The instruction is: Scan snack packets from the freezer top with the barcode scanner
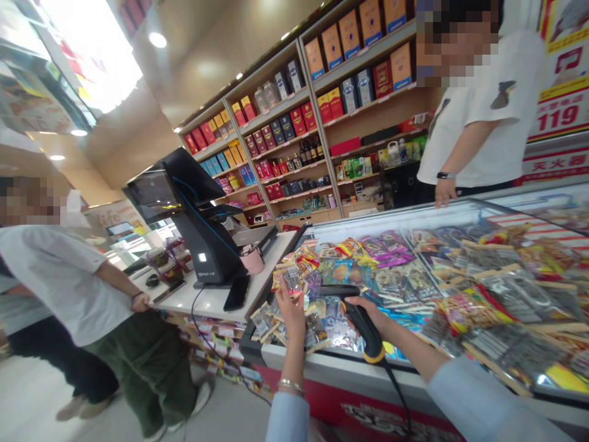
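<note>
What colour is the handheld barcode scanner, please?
The barcode scanner is black with a yellow end, clearest in the head view.

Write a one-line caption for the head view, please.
Left hand holds a snack packet, right hand a barcode scanner, above a display freezer.

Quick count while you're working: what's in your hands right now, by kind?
Handheld barcode scanner: 1, in the right hand
Snack packet: 1, in the left hand
Total: 2
</note>
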`<state>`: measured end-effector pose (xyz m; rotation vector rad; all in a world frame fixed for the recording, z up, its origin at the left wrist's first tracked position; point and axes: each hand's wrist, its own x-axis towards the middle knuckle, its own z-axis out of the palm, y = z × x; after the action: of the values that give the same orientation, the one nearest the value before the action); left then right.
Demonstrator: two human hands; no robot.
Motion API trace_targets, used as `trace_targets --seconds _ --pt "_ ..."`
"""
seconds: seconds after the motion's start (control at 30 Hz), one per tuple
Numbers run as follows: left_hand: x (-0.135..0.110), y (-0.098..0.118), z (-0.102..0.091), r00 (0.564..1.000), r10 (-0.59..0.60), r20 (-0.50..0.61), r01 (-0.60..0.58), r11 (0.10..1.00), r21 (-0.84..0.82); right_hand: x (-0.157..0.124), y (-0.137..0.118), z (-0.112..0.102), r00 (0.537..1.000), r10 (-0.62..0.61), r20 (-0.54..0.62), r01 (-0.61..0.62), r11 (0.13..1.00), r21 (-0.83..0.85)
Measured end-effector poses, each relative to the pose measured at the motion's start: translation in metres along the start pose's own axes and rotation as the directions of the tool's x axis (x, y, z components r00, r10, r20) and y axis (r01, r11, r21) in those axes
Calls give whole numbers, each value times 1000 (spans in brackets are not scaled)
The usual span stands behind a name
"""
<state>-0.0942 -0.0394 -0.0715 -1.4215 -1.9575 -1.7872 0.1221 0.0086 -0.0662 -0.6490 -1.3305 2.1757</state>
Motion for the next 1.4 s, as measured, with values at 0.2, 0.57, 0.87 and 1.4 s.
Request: trace_targets --seconds 0.2,0.57,0.87,1.4 --pt "0 -3 1 1000 14 -9 -14 1000 -11 2 1 -1 1000 -20 19 20 1000 0" --pt "-1 2 0 997 80 -18 -80 997 19 0 2 -3 999 -16 40 15 999 40" --pt "-1 23 -5 996 85 32 -81 992 -100 -29 -24 -1 972 -229 41 228 973 36" --pt "-90 147 128 877 131 462 68 918 -390 -226 -62 -97 673 -537 -508 594 802 -62"
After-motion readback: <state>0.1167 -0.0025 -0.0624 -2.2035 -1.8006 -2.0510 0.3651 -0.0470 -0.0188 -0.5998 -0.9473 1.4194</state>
